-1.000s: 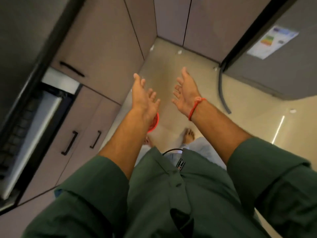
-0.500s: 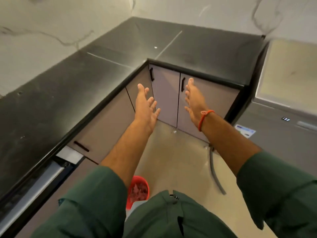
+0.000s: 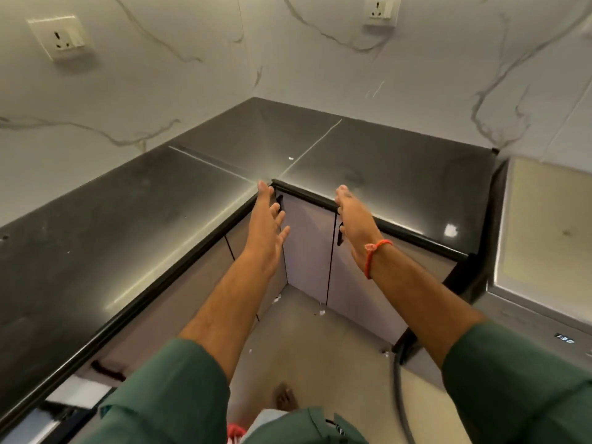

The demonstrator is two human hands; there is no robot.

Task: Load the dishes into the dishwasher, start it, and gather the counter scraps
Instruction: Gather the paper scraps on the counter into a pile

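Both my arms reach forward toward the inner corner of an L-shaped black counter [image 3: 134,213]. My left hand [image 3: 267,224] is held out with straight fingers and holds nothing. My right hand [image 3: 354,219], with a red thread at the wrist, is also flat and empty. A tiny white scrap [image 3: 291,158] lies on the counter near the corner. The grey dishwasher [image 3: 544,251] stands at the right, its small display [image 3: 564,339] lit. A sliver of a red bin [image 3: 235,431] shows at the bottom between my arms.
Mauve cabinet doors [image 3: 307,245] with black handles run under the counter. A grey hose [image 3: 400,389] lies on the floor beside the dishwasher. Small white bits [image 3: 320,312] dot the beige floor. Two wall sockets [image 3: 61,36] sit on the marble backsplash.
The view has tilted up from the floor to the counter and wall. Both hands stay open and stretched forward. The red bin has slid down to the bottom edge.
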